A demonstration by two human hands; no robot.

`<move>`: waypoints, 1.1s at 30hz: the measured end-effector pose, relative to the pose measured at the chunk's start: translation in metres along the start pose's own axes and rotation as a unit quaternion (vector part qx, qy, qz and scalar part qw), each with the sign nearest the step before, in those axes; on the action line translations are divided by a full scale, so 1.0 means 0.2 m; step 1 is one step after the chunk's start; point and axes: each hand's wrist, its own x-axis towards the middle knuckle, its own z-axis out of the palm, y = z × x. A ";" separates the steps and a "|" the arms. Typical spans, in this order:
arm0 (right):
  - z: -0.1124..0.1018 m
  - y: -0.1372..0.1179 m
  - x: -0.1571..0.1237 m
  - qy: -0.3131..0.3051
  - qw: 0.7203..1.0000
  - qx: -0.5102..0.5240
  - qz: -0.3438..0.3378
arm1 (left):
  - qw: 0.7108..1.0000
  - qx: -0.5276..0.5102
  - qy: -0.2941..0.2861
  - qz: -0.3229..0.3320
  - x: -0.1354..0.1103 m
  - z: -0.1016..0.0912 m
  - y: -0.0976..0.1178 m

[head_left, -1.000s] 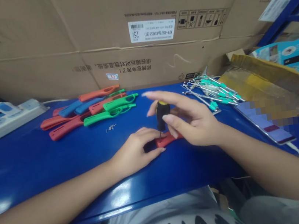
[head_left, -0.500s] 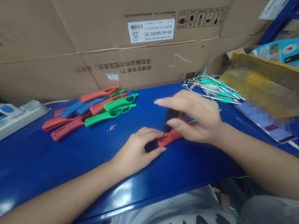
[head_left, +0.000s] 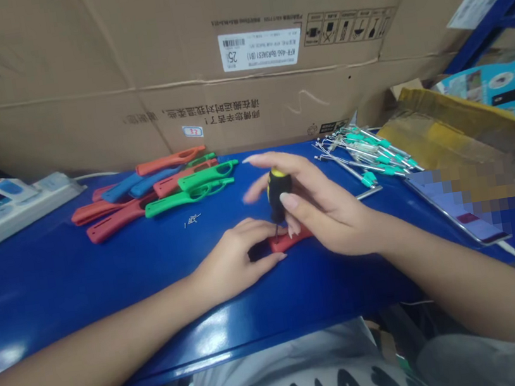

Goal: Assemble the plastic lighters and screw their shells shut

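My right hand (head_left: 318, 200) grips a short black and yellow screwdriver (head_left: 280, 193), held upright with its tip down on a red plastic lighter casing (head_left: 288, 240). Thumb and fingers wrap the handle. Lying flat on the blue table, that casing is pinched at its left end between the thumb and fingers of my left hand (head_left: 233, 260); its right part is hidden behind my right hand. A few tiny screws (head_left: 192, 220) lie to the left, beyond my left hand. Farther back is a pile of red, blue and green casings (head_left: 166, 190).
Metal lighter rods with green parts (head_left: 381, 153) are heaped at the back right, beside a phone (head_left: 456, 210) on a cable and a yellow-taped carton (head_left: 470, 137). A white power strip (head_left: 24, 206) stands at the left. A large cardboard box (head_left: 137, 56) walls off the back.
My right hand has turned and shifted left, bringing the screwdriver from a slant to upright over the red casing. My left hand stays in place.
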 end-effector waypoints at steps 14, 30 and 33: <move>0.00 0.01 -0.01 0.088 0.985 -0.131 -0.074 | 1.000 0.005 0.006 0.001 0.00 0.00 0.00; 0.00 0.02 0.00 0.065 0.996 -0.049 -0.026 | 1.000 -0.002 0.002 -0.005 0.00 0.00 0.00; 0.00 0.02 -0.01 0.076 0.996 -0.030 -0.020 | 1.000 0.000 0.002 -0.004 0.00 0.00 0.00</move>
